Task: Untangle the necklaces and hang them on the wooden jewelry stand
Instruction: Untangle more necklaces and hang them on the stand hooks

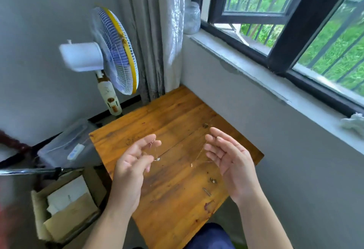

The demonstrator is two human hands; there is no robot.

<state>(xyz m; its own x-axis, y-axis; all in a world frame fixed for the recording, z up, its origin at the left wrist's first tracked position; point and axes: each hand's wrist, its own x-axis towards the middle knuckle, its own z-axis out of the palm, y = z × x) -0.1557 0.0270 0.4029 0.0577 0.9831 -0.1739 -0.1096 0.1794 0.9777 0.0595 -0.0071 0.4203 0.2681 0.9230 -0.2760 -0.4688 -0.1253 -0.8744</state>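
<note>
Both hands over table (177, 111). Left hand (134, 162): fingers curled, thumb and forefinger pinching fine chain (197, 155). Right hand (230, 160): palm up, fingers relaxed, slightly spread, chain draped over fingertips. Chain sags between both fingertips; pendant (157, 159) hangs below left fingers.

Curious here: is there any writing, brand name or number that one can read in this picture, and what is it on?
No text here is readable.
Sticker on the clear plastic box: blue and white, print too blurred.
Control panel on the fan column: marks too blurred.
Paper in the cardboard box: faint mark, too small.
Necklaces: no lettering shows.
</note>
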